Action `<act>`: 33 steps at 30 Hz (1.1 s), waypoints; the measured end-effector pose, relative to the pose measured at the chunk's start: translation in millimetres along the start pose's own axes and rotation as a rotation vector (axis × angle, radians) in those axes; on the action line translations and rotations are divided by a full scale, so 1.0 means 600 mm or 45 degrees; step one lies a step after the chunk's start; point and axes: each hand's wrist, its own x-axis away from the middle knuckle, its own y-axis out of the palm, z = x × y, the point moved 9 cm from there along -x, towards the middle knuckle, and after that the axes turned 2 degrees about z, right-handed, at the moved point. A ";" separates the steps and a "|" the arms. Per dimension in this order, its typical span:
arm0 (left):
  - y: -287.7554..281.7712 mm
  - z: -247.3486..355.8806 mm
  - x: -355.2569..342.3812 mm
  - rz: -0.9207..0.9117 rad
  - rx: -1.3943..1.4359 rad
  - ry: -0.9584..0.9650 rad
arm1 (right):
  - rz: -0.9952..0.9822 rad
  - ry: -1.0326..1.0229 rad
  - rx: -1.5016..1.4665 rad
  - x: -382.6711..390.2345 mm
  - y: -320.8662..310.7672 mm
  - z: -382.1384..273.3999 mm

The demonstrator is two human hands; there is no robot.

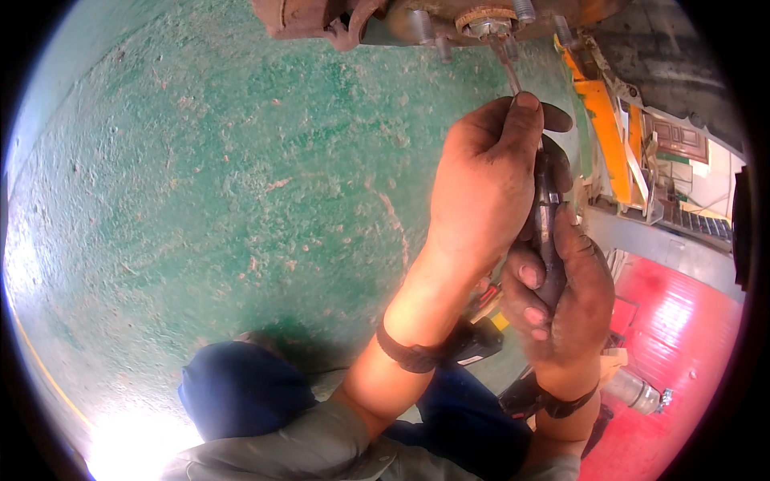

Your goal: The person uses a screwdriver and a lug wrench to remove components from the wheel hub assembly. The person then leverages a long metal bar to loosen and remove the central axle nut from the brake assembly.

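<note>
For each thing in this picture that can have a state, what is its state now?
Left hand: closed around the upper part of the pliers, thumb along the top.
Right hand: closed around the pliers' handles from below.
Pliers: held by both hands, narrow tip raised to the wheel hub.
Wheel hub: bare, studs exposed, no wheel on it.
Green floor: worn and scuffed.

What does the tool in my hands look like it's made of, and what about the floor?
Tool: looks like dark metal, dull and grimy with a slight sheen; its thin grey tip reaches the rusty wheel hub. Floor: probably concrete under green paint, since the coat is worn and scuffed with pale patches.
</note>
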 end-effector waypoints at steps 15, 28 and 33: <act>-0.024 0.000 -0.005 -0.041 -0.180 0.014 | -0.091 -0.144 -0.175 -0.036 0.002 0.049; -0.053 0.013 -0.011 -0.064 -0.328 -0.051 | -0.189 -0.278 -0.135 -0.064 0.035 0.084; -0.077 0.032 -0.013 -0.078 -0.682 -0.010 | -0.361 -0.311 -0.178 -0.086 0.072 0.114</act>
